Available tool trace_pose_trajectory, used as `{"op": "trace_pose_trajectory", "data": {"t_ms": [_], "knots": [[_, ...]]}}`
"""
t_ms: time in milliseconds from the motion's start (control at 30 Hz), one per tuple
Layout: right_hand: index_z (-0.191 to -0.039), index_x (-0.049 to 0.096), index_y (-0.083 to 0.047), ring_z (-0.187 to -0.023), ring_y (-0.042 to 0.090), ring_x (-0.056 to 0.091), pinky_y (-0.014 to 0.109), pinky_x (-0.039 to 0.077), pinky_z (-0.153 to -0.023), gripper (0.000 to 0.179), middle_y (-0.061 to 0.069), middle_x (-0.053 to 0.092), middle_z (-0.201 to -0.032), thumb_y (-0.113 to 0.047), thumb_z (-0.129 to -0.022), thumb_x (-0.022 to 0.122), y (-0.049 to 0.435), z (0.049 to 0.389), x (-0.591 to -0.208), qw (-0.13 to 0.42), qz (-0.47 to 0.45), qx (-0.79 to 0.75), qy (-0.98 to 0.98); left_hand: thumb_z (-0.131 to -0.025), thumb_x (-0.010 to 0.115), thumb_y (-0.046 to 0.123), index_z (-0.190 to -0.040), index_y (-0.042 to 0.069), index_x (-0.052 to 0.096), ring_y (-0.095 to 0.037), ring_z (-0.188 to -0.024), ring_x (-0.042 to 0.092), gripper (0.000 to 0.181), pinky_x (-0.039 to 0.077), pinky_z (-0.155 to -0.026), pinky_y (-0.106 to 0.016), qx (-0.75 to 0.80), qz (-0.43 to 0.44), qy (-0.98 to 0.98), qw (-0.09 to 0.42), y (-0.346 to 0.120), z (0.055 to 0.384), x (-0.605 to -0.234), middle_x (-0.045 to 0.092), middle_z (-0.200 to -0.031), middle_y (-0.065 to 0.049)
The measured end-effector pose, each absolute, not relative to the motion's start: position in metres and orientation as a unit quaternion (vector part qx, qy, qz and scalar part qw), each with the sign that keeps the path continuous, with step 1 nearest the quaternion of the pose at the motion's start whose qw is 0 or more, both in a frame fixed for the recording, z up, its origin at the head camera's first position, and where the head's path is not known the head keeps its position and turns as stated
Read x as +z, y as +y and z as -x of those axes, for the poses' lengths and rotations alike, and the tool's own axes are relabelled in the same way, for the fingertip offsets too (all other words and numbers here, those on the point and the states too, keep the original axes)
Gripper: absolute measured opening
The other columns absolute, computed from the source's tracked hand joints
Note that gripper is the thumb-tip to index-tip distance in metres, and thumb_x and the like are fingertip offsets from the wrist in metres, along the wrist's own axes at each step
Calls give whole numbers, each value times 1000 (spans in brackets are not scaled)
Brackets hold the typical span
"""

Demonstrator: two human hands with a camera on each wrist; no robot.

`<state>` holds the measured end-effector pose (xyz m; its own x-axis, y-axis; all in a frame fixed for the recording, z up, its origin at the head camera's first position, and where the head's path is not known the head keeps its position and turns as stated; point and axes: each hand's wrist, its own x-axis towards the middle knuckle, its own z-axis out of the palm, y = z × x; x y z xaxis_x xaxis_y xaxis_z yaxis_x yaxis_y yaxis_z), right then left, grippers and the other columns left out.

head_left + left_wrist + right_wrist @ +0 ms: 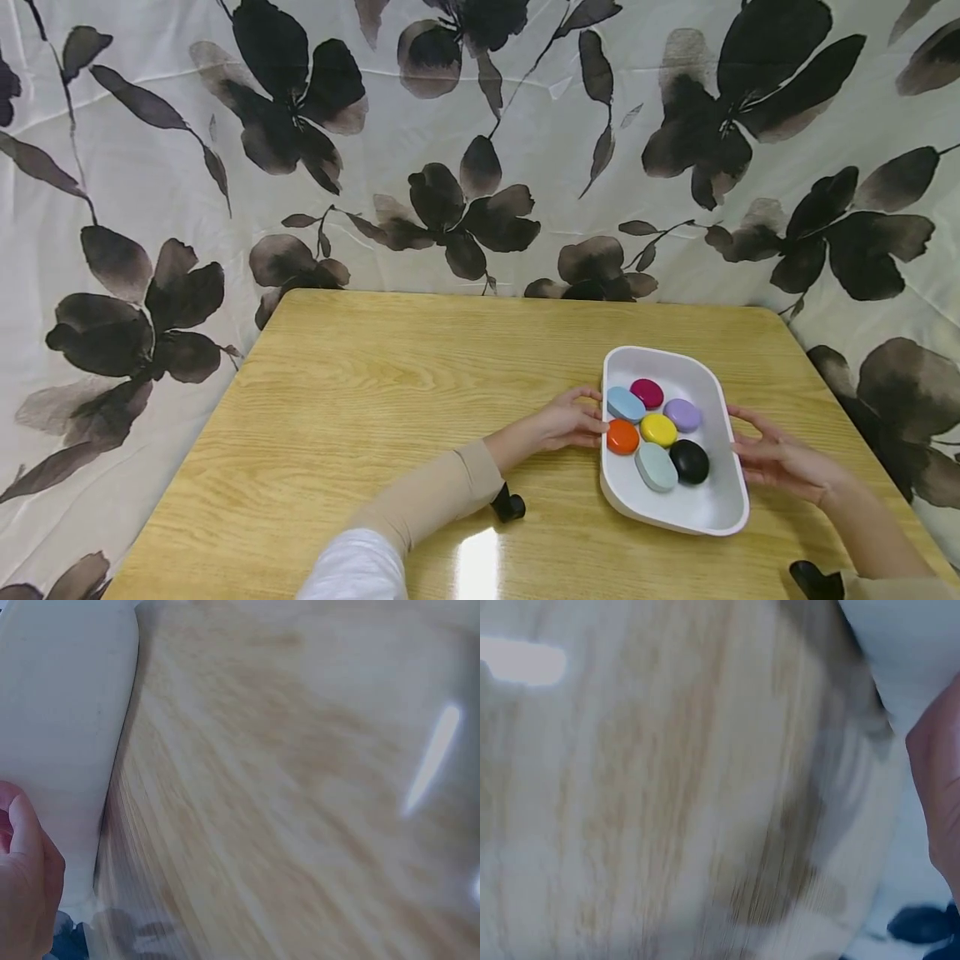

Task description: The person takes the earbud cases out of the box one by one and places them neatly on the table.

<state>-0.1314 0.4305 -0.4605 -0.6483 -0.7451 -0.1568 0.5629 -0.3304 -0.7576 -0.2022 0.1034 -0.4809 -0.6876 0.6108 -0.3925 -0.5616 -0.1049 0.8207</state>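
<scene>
On the right half of the table stands a white rectangular tray with rounded corners. Inside lie several smooth, pebble-like pieces: a magenta one, light blue, lilac, orange, yellow, pale mint and black. My left hand touches the tray's left wall with loosely bent fingers. Against the opposite wall rest the spread, fairly straight fingers of my right hand. Both wrist views show the hands only partly, beside the white wall.
The wooden table ends in front of a flower-patterned cloth that hangs behind and at the sides. A dark wrist camera mount sits under the left forearm, another dark mount by the right sleeve.
</scene>
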Motion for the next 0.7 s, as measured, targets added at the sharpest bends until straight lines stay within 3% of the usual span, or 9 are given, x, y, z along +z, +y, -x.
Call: {"op": "trace_pose_trajectory", "data": {"t_ms": [200, 700], "knots": [[-125, 45, -37, -112, 20, 52, 37, 43, -93, 57, 4, 52, -123, 6, -96, 22, 409, 136, -458, 428, 96, -795, 420, -82, 53, -14, -113, 9, 44, -16, -63, 55, 40, 50, -55, -26, 747, -26, 539, 388, 79, 196, -480, 52, -78, -5], [-128, 35, -35, -113, 21, 52, 40, 42, -94, 54, 2, 51, -127, 7, -95, 24, 355, 136, -460, 449, 122, -784, 410, -81, 53, -16, -116, 8, 41, -17, -62, 56, 44, 50, -55, -26, 749, -18, 548, 372, 16, 168, -470, 50, -88, -8]]}}
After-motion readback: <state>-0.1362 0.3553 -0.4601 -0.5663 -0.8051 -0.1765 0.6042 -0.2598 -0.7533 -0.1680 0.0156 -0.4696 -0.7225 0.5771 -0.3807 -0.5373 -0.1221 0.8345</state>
